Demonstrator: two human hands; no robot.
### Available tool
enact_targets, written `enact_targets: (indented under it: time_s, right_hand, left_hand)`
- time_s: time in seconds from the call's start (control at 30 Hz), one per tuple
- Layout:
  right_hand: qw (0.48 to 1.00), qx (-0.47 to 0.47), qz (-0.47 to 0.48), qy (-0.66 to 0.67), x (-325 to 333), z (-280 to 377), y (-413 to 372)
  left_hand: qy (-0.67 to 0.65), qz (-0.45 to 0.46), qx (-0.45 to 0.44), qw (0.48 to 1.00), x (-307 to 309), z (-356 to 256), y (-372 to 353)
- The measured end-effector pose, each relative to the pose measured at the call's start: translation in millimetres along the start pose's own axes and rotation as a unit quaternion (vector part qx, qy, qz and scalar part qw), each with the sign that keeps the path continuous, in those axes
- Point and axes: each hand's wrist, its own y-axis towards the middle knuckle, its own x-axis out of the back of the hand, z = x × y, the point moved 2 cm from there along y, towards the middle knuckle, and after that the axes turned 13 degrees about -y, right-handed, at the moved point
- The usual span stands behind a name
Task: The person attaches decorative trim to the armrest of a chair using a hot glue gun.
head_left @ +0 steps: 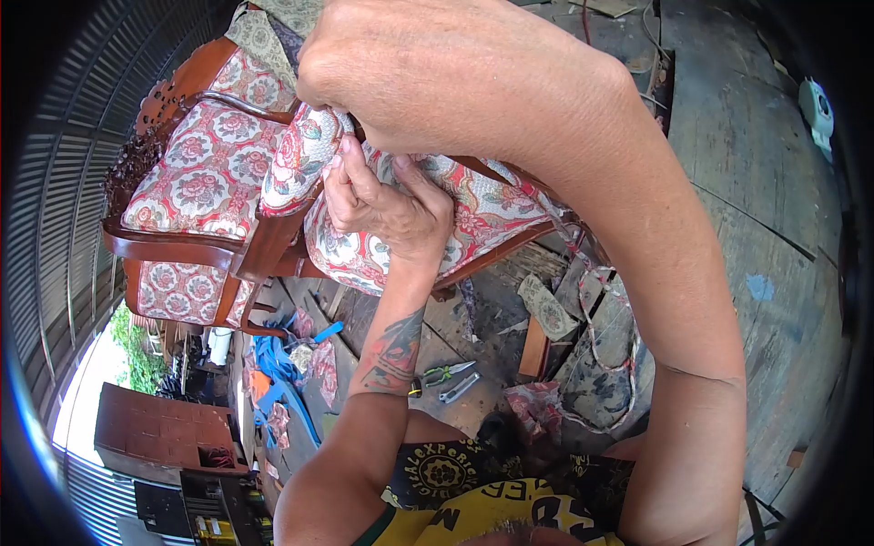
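A wooden chair with red-and-white floral upholstery (pixel 391 259) is in front of me. My left hand (pixel 391 205) is over its seat, with thumb and forefinger closed at the edge of a floral padded piece (pixel 305 155). What it pinches is too small to make out. My right hand (pixel 382 68) is just above, bent over in a fist, and its curled fingers are hidden behind the back of the hand. A braided red-and-white cord (pixel 592 337) trails from the chair's right side down to the floor.
At left stands another matching upholstered chair (pixel 200 182). Green-handled pliers (pixel 446 373) and a grey tool (pixel 458 389) lie on the wooden floor. Around them are fabric scraps (pixel 537 405), blue strips (pixel 282 373) and a wood block (pixel 534 348). A white-and-teal object (pixel 818 116) is far right.
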Motion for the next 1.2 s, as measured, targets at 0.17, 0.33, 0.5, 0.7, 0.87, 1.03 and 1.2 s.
enact_targets:
  time_s: [0.17,0.33,0.5,0.7,0.87,1.03,1.2]
  right_hand:
    - [0.999,-0.001,-0.046,-0.008,-6.2,5.9,-3.9]
    - [0.997,-0.034,-0.040,-0.059,-22.0,15.2,-0.1]
    - [0.987,-0.084,-0.034,-0.136,-30.5,23.9,-1.4]
    - [0.986,-0.065,-0.044,-0.145,-31.7,28.9,0.9]
    - [0.985,-0.071,-0.067,-0.143,-37.1,28.0,0.8]
    - [0.984,-0.074,-0.051,-0.155,-37.2,30.3,2.5]
    - [0.985,-0.072,-0.041,-0.155,-36.9,31.5,4.2]
  left_hand:
    - [-0.020,0.012,0.009,1.000,1.2,0.4,-0.8]
    - [-0.030,-0.033,0.017,0.999,-3.3,2.0,-1.7]
    - [-0.002,-0.054,0.083,0.995,-2.4,-4.0,-1.1]
    - [-0.001,-0.039,0.075,0.996,-0.6,-6.6,-2.1]
    - [-0.021,-0.037,0.092,0.995,-1.2,-8.3,-8.0]
    - [-0.050,-0.026,0.110,0.992,-2.5,-12.0,-14.3]
    - [-0.089,-0.039,0.142,0.985,-5.6,-14.9,-18.9]
